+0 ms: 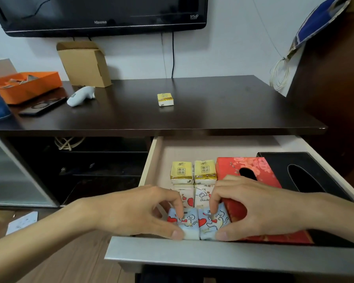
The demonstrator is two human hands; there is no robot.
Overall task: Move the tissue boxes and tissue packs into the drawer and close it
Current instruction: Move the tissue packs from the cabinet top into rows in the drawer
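**Two blue packs held at drawer's front edge**

Left hand (143, 211) pinches the left blue pack (187, 223), thumb at its front, index on top. Right hand (251, 209) grips the right blue pack (212, 222) the same way. Both packs touch each other, tight vs. the drawer (223, 256) front wall. Behind: two white heart packs (202, 196), then two yellow packs (193, 172). Red tissue box (251, 170) just right, black tissue box (307, 170) beyond. Bare drawer floor at left & rear. One yellow pack (165, 99) alone on the dark desk (213, 111), open room all round it.
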